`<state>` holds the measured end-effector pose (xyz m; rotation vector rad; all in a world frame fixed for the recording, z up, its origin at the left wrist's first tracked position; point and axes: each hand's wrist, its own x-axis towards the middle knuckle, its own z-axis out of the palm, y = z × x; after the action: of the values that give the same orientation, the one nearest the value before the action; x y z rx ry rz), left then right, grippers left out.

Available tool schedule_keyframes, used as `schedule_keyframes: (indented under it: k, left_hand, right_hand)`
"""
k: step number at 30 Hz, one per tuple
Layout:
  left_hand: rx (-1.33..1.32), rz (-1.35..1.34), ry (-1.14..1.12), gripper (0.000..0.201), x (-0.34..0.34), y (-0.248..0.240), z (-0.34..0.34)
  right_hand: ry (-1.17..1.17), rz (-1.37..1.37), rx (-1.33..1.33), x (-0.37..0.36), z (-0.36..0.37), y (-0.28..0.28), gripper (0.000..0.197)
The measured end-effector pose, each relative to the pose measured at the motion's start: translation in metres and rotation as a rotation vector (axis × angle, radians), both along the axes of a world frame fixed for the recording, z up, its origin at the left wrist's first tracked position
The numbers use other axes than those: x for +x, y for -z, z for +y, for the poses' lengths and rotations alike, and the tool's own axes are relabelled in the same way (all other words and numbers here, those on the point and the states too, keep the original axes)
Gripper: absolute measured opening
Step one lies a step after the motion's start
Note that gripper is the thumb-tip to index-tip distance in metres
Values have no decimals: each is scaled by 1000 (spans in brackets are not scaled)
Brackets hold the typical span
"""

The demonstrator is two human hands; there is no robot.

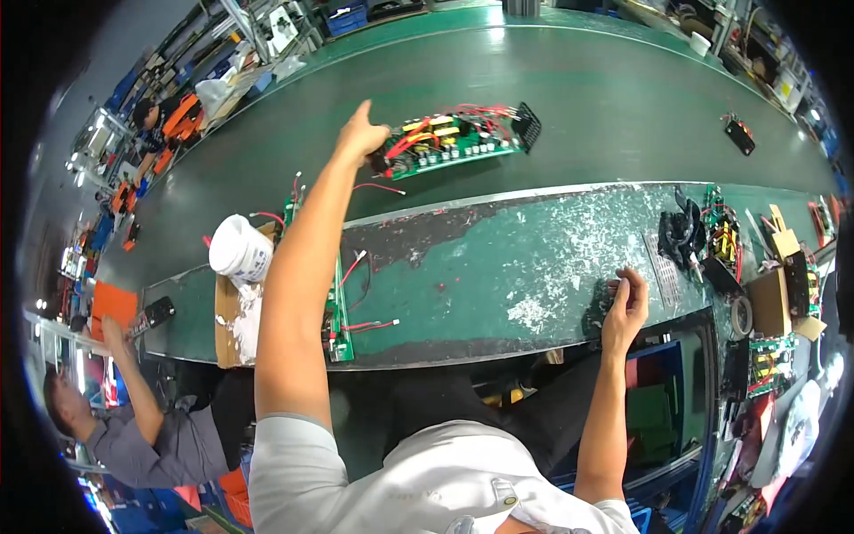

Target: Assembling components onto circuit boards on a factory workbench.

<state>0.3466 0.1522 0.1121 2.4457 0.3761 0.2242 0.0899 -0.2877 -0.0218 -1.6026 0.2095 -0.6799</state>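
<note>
My left hand [360, 141] reaches far forward and grips the left end of a green circuit board [458, 147]. The board carries yellow and black parts, red wires and a black perforated end plate [527, 127]. It is over the dark green conveyor belt [569, 80]; whether it touches the belt I cannot tell. Some of my left fingers are hidden behind the board's end. My right hand [628, 303] is low over the worn green bench [498, 258], its fingers loosely bent, with nothing seen in them. Under my left forearm another green board [338, 320] with red leads is partly hidden.
A white tub [240, 247] stands at a cardboard box [229, 329] on the left. Black plastic [680, 230], more boards [725, 240] and a tape roll [741, 315] crowd the right. A small black part [738, 135] lies on the belt. A co-worker [147, 427] sits left.
</note>
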Motion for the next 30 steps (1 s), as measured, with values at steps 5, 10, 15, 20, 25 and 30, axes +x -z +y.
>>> schedule_keyframes:
  k: [5, 10, 15, 20, 25, 30]
  left_hand:
    - [-66, -40, -20, 88, 32, 4, 33]
    - [-119, -1, 57, 84, 92, 43, 45]
    - [-307, 33, 105, 87, 91, 67, 71]
    - [-58, -181, 2, 83, 124, 56, 165]
    - [612, -276, 206, 72, 129, 24, 109]
    - [595, -356, 542, 47, 101, 2, -48]
  right_hand:
    - [20, 14, -4, 2, 2, 0, 21]
    - [78, 97, -63, -5, -16, 6, 19]
    - [68, 137, -84, 1, 1, -10, 18]
    - [14, 53, 57, 0, 7, -18, 18]
    - [13, 86, 57, 2, 5, -17, 18]
    - [23, 130, -22, 4, -3, -7, 18]
